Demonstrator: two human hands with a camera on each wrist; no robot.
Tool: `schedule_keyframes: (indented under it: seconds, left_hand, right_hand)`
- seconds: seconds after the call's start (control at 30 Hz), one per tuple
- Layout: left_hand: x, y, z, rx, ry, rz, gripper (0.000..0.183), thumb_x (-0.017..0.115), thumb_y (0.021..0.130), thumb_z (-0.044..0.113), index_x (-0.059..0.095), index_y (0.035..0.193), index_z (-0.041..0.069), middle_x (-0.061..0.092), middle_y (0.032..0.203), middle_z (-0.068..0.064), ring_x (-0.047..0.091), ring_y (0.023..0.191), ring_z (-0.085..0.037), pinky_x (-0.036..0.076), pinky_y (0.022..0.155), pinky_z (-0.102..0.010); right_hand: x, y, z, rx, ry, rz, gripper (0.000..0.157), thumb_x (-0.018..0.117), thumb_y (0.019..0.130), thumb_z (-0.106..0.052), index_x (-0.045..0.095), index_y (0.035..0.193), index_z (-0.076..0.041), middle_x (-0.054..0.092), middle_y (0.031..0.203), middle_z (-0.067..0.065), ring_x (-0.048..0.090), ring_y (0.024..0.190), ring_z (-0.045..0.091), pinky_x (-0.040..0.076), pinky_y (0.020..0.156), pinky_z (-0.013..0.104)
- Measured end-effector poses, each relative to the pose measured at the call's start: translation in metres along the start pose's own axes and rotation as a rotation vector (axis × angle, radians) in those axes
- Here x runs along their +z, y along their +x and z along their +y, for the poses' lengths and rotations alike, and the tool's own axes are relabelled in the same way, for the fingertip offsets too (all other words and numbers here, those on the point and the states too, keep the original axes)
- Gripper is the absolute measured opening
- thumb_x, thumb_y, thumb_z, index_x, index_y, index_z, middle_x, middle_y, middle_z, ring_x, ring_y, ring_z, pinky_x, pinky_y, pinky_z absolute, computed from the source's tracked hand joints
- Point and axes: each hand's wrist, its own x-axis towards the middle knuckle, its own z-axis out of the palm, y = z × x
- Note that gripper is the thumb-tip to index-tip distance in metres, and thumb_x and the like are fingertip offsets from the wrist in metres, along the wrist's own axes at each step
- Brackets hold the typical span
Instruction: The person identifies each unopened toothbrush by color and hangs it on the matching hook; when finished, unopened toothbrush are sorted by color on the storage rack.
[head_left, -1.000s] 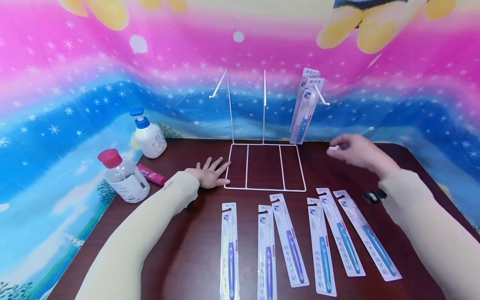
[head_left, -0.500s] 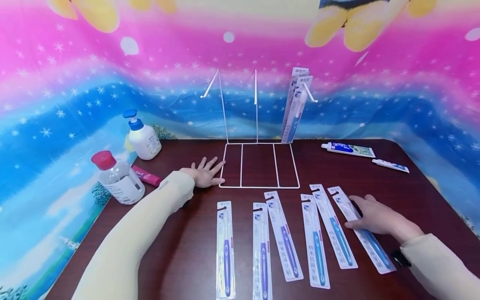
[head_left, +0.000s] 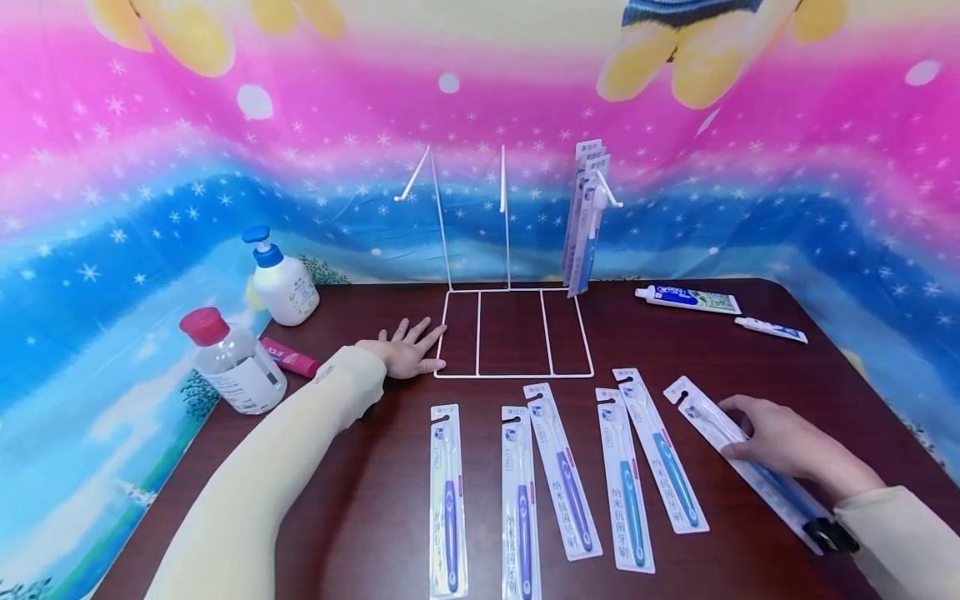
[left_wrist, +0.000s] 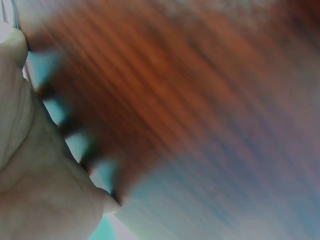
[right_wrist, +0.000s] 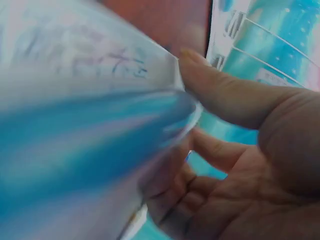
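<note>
In the head view, my right hand (head_left: 783,437) grips a blue-handled toothbrush in a flat white pack (head_left: 705,415) by its long edges, thumb on the near side. The pack slants over the right part of the table; in the right wrist view its blue handle (right_wrist: 95,140) looms close and blurred. My left hand (head_left: 405,352) lies palm down with fingers spread, fingertips at the left side of the white wire rack (head_left: 513,377). Several packed toothbrushes (head_left: 587,221) hang from the rack's right hook. The left and middle hooks are bare.
Two more blue packed toothbrushes (head_left: 663,454) and three purple ones (head_left: 562,475) lie in front of the rack. Toothpaste tubes (head_left: 690,298) lie at the back right. A pump bottle (head_left: 285,287), a red-capped bottle (head_left: 240,367) and a pink tube (head_left: 291,357) are at left.
My right hand has come from the back right, where it let go of a small white-capped tube, to the rightmost toothbrush pack and now shifts it rightward. My left hand stays put.
</note>
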Motion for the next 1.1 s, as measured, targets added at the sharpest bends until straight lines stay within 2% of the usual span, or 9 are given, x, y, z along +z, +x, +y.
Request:
schedule_keyframes:
  seconds: [0.13,0.2,0.33,0.43,0.53,0.63,0.77,1.1]
  left_hand:
    - [0.001,0.001,-0.003,-0.001,0.014,-0.008,0.076,0.027,0.091,0.064,-0.007,0.148,0.028,-0.011,0.153,-0.008,-0.009,0.135,-0.041,0.005,0.099,-0.065]
    - [0.001,0.001,-0.003,-0.002,0.012,-0.011,0.076,0.028,0.091,0.064,-0.007,0.148,0.027,-0.011,0.153,-0.008,-0.009,0.135,-0.041,0.005,0.099,-0.065]
    - [-0.002,0.001,-0.002,-0.010,0.009,-0.010,0.076,0.028,0.091,0.063,-0.006,0.148,0.028,-0.011,0.153,-0.007,-0.008,0.135,-0.040,0.006,0.099,-0.065]
    - [-0.002,0.001,-0.002,-0.010,0.011,-0.010,0.075,0.028,0.091,0.063,-0.006,0.148,0.028,-0.011,0.153,-0.008,-0.008,0.135,-0.040,0.006,0.099,-0.065]
    - [0.000,0.002,-0.002,-0.006,0.013,-0.007,0.075,0.027,0.091,0.063,-0.006,0.148,0.028,-0.011,0.153,-0.008,-0.008,0.135,-0.041,0.005,0.099,-0.065]
    - [0.001,0.003,-0.003,-0.007,0.009,-0.009,0.075,0.028,0.091,0.063,-0.007,0.148,0.029,-0.011,0.153,-0.007,-0.009,0.136,-0.039,0.005,0.100,-0.065]
    - [0.001,0.004,-0.003,-0.020,0.001,-0.021,0.075,0.028,0.090,0.065,-0.008,0.147,0.031,-0.012,0.153,-0.004,-0.010,0.136,-0.037,0.005,0.101,-0.063]
    - [0.000,0.001,-0.001,-0.007,0.013,-0.005,0.074,0.027,0.091,0.064,-0.006,0.148,0.030,-0.010,0.153,-0.006,-0.009,0.136,-0.038,0.006,0.101,-0.063]
  right_hand:
    - [-0.011,-0.005,-0.006,-0.013,0.017,0.079,0.043,0.071,0.080,-0.027,0.058,0.110,0.000,0.060,0.095,0.017,0.053,0.075,0.023,0.045,0.060,0.039]
    - [-0.019,-0.008,-0.013,-0.013,0.032,0.142,0.041,0.070,0.081,-0.030,0.059,0.108,-0.003,0.061,0.092,0.016,0.054,0.071,0.021,0.045,0.057,0.037]
    - [-0.039,-0.013,-0.030,-0.058,0.087,0.303,0.046,0.066,0.084,-0.039,0.056,0.110,-0.002,0.063,0.090,0.019,0.058,0.068,0.024,0.048,0.052,0.038]
    - [-0.051,-0.016,-0.048,-0.104,0.141,0.393,0.057,0.061,0.085,-0.045,0.054,0.119,0.000,0.062,0.101,0.025,0.062,0.079,0.035,0.051,0.060,0.047]
    - [-0.059,-0.014,-0.068,-0.146,0.212,0.459,0.062,0.058,0.086,-0.048,0.052,0.126,-0.001,0.061,0.108,0.025,0.061,0.092,0.040,0.048,0.071,0.053]
    - [-0.064,-0.009,-0.089,-0.181,0.288,0.485,0.062,0.057,0.086,-0.049,0.051,0.129,-0.005,0.060,0.112,0.020,0.060,0.097,0.038,0.047,0.075,0.055]
    - [-0.070,0.004,-0.114,-0.236,0.365,0.458,0.060,0.058,0.086,-0.046,0.048,0.133,-0.012,0.058,0.117,0.016,0.060,0.100,0.034,0.046,0.078,0.053]
    - [-0.089,0.033,-0.150,-0.336,0.404,0.443,0.055,0.060,0.087,-0.039,0.048,0.133,-0.011,0.060,0.116,0.013,0.061,0.100,0.030,0.046,0.082,0.050]
